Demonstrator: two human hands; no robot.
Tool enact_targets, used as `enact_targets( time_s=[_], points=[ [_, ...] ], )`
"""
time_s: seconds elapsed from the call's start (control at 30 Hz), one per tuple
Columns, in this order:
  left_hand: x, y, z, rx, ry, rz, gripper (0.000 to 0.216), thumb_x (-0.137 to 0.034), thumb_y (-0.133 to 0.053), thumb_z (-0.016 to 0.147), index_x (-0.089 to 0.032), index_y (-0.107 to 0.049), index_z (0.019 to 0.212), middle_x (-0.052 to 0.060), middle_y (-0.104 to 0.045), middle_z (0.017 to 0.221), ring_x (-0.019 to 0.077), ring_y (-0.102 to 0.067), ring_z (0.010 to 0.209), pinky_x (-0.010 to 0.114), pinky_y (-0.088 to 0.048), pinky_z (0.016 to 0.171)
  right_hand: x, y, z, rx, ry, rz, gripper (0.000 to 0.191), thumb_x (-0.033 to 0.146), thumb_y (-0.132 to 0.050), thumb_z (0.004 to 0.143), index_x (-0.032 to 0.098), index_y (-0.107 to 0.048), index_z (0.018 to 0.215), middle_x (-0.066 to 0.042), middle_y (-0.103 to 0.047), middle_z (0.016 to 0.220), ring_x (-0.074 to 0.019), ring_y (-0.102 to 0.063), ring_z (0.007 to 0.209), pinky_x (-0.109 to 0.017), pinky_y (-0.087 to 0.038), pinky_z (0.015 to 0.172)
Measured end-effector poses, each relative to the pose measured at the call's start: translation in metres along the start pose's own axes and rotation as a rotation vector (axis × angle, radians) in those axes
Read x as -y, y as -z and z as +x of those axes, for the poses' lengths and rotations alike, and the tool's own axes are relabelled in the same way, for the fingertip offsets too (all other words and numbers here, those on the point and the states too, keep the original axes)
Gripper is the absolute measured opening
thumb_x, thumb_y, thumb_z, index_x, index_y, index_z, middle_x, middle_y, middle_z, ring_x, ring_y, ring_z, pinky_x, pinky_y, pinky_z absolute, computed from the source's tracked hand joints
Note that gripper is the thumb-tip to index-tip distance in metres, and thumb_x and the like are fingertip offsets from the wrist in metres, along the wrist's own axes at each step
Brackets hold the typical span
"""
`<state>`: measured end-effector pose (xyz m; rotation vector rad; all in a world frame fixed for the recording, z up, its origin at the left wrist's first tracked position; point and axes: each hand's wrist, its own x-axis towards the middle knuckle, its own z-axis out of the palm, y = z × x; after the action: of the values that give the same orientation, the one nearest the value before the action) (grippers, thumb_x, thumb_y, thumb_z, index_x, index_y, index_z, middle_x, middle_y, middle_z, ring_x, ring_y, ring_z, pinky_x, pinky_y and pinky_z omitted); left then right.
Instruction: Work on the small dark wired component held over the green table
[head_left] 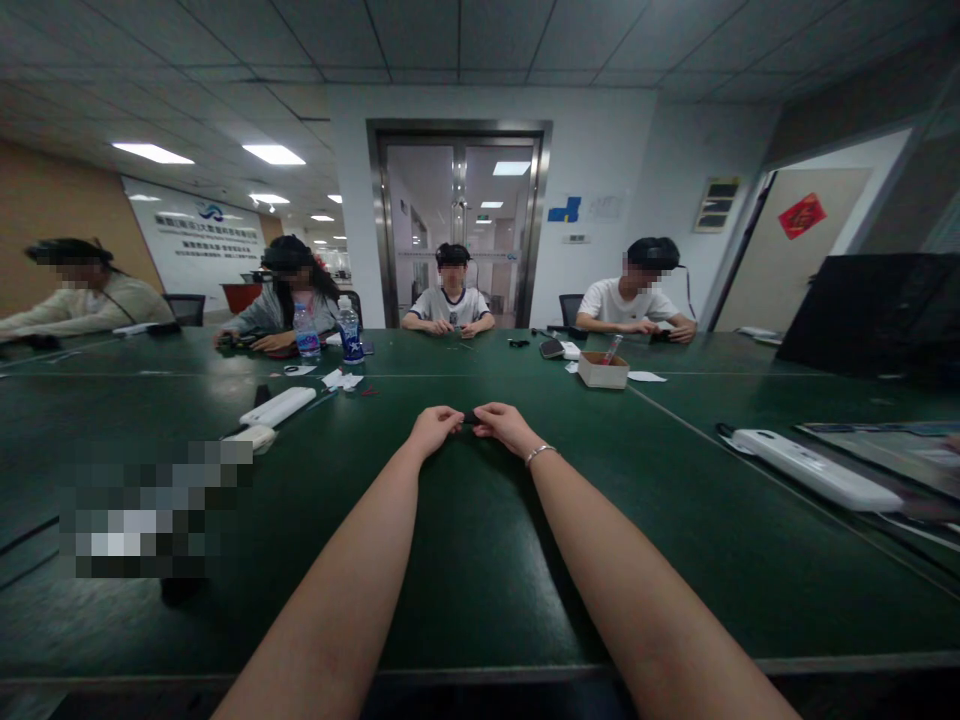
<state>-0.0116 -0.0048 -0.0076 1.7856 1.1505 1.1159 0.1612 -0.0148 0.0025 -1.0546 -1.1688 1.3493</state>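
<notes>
Both my arms reach forward over the dark green table (465,560). Between my fingertips is a small black object (470,417), too small and dark to tell its kind. My left hand (437,428) pinches its left end. On the other side, my right hand (507,428) has thumb and fingers closed on its right end. A silver bracelet (541,454) circles my right wrist. The fingers cover most of the object, which is held just above or on the tabletop; I cannot tell which.
White power strips lie at left (279,406) and right (817,468). A small open box (603,370) stands ahead right. Two bottles, one clear (306,332) and one blue-labelled (350,330), stand ahead left near paper scraps (343,380). Several people sit across the table. A black monitor (870,310) is far right.
</notes>
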Motion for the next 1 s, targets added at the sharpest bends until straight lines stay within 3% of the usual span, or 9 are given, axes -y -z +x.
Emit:
enact_targets(
  time_s=[0.33,0.53,0.77,1.0],
  points=[
    [-0.0021,-0.0014,-0.0002,0.009,0.038,0.081,0.029,-0.041,-0.053,0.081,-0.015,-0.066,0.078,0.002,-0.065,0.063,0.0127,-0.055,0.056,0.025,-0.043,0.059,-0.0010,0.0005,0.0013,0.019,-0.001,-0.005,0.006,0.009,-0.067,0.081,0.011,-0.062,0.079,-0.002,-0.064,0.063,-0.0077,-0.062,0.049,-0.014,-0.055,0.051],
    [0.0000,-0.0023,0.0004,-0.012,0.060,0.072,0.034,-0.043,-0.048,0.085,-0.015,-0.065,0.094,-0.001,-0.061,0.056,0.0113,-0.053,0.049,0.023,-0.041,0.055,-0.0007,0.0013,0.0012,0.056,0.011,-0.013,0.003,0.008,-0.063,0.084,0.010,-0.062,0.082,-0.002,-0.065,0.066,-0.0072,-0.062,0.050,-0.014,-0.055,0.052],
    [-0.0018,-0.0001,0.0000,-0.025,0.063,0.083,0.038,-0.044,-0.045,0.086,-0.014,-0.066,0.098,-0.002,-0.058,0.050,0.0113,-0.050,0.045,0.023,-0.038,0.052,-0.0004,0.0007,-0.0009,0.078,0.035,-0.036,0.016,0.002,-0.062,0.082,0.012,-0.059,0.095,0.000,-0.065,0.064,-0.0086,-0.063,0.051,-0.016,-0.055,0.052],
    [-0.0026,-0.0034,0.0026,-0.037,0.081,-0.072,0.030,-0.038,-0.054,0.085,-0.013,-0.063,0.099,-0.003,-0.057,0.053,0.0105,-0.052,0.048,0.023,-0.041,0.054,-0.0009,0.0015,0.0020,0.068,-0.002,-0.021,0.009,0.006,-0.064,0.083,0.010,-0.062,0.075,-0.001,-0.062,0.059,-0.0084,-0.062,0.050,-0.016,-0.053,0.051]
  ],
)
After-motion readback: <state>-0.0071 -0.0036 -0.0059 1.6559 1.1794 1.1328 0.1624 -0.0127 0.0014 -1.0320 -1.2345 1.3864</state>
